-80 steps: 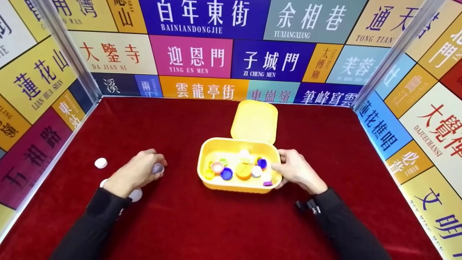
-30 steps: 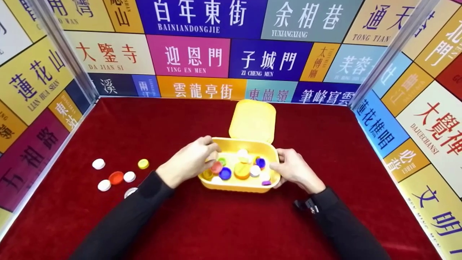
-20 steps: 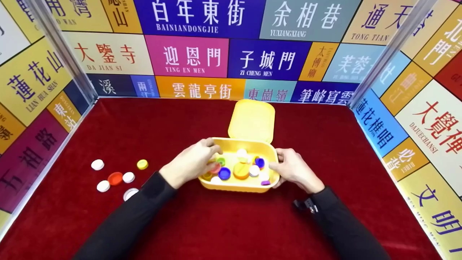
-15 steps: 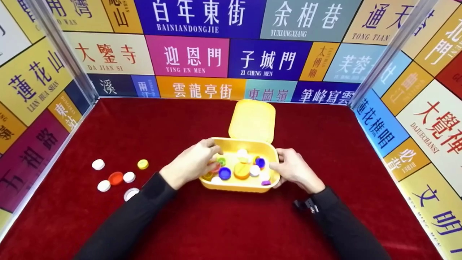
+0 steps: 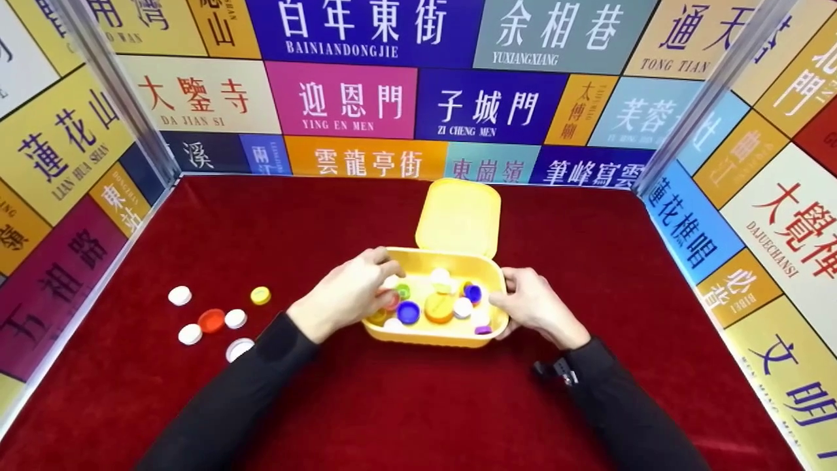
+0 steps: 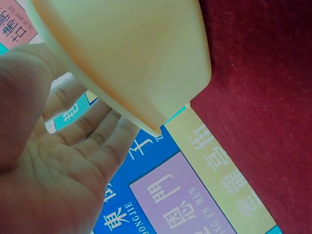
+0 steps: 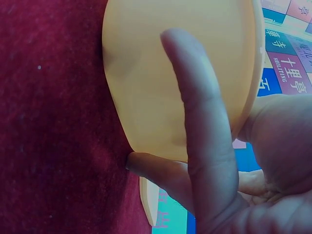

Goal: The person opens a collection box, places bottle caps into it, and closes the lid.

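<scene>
A yellow plastic box [image 5: 431, 340] stands on the red cloth, its lid [image 5: 459, 219] folded back behind it. My right hand [image 5: 539, 307] grips the right end, thumb over the rim, fingers along the outer wall [image 7: 146, 73] in the right wrist view. My left hand [image 5: 350, 291] hangs over the left end, relaxed fingers reaching past the rim [image 6: 97, 92]. A white cap [image 5: 390, 282] shows by those fingertips, which are partly hidden. Several bottle caps lie inside, among them an orange cap [image 5: 439, 307], a blue cap [image 5: 408, 312] and a purple cap [image 5: 482, 330].
Left of the box, loose caps lie on the cloth: a yellow cap [image 5: 260, 296], a red cap [image 5: 211, 321] and several white ones, including one [image 5: 180, 296] farthest left. A larger pale cap [image 5: 240, 348] is partly behind the left sleeve [image 5: 261, 373]. Printed panels [image 5: 353, 98] wall the table.
My left hand came from the loose caps at the left, carrying a pale cap, to the box's left end. It stays there, and a white cap now shows under its fingers. My right hand keeps its grip.
</scene>
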